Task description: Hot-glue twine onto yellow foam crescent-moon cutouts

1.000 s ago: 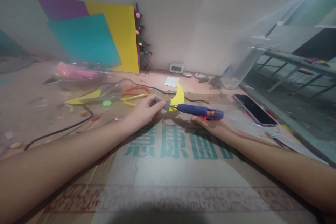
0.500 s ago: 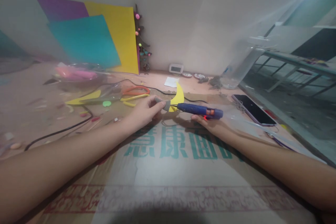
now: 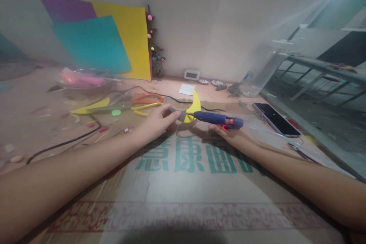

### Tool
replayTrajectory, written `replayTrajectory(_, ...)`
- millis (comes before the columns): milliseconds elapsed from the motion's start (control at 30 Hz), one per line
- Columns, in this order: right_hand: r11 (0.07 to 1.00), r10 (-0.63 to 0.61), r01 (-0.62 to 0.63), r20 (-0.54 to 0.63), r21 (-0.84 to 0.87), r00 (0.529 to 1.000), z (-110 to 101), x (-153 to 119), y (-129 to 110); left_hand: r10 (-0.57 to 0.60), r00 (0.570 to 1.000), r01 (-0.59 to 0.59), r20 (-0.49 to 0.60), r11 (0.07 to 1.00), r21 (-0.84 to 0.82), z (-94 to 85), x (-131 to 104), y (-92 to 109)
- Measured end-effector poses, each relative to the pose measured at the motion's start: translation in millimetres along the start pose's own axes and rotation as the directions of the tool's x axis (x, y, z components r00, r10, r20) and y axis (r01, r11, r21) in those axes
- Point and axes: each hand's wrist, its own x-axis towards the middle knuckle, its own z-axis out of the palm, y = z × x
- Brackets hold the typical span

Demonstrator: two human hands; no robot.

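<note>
Between the thumb and fingers of my left hand (image 3: 160,120) is a small grey piece (image 3: 182,114), its outline partly covered by the fingertips. A yellow crescent (image 3: 196,103) stands up beside it, touching or joined to its right side; I cannot tell which. My right hand (image 3: 224,132) is closed around a blue hot glue gun (image 3: 210,117) with a red light glowing underneath. The gun points left, its metal nozzle at the lower part of the crescent. Most of my right fingers are hidden behind and below the gun.
Scissors (image 3: 147,99) with orange and yellow handles lie left of centre, near a black cord (image 3: 64,146). A phone (image 3: 276,119) rests at the right, near a clear plastic container (image 3: 259,76). Coloured sheets (image 3: 91,45) lean on the wall. Printed packaging (image 3: 183,187) covers the front.
Both hands keep their hold. The glue gun's nozzle and the yellow crescent have shifted only very slightly to the right.
</note>
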Motion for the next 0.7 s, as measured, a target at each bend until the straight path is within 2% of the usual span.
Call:
replayTrajectory(433, 1.0, 0.018, -0.018, -0.021, -0.006, 1.0, -0.5, -1.4, -2.8, 0.0, 1.0, 0.0, 0.03, 1.0, -0.002, -0.1, -0.7, -0.4)
replayTrajectory(700, 0.997, 0.071, -0.072, -0.033, -0.003, 0.997, 0.4, -2.0, -1.7, 0.019, 0.999, -0.02, 0.033, 1.0, 0.015, 0.2, -0.6, -2.4)
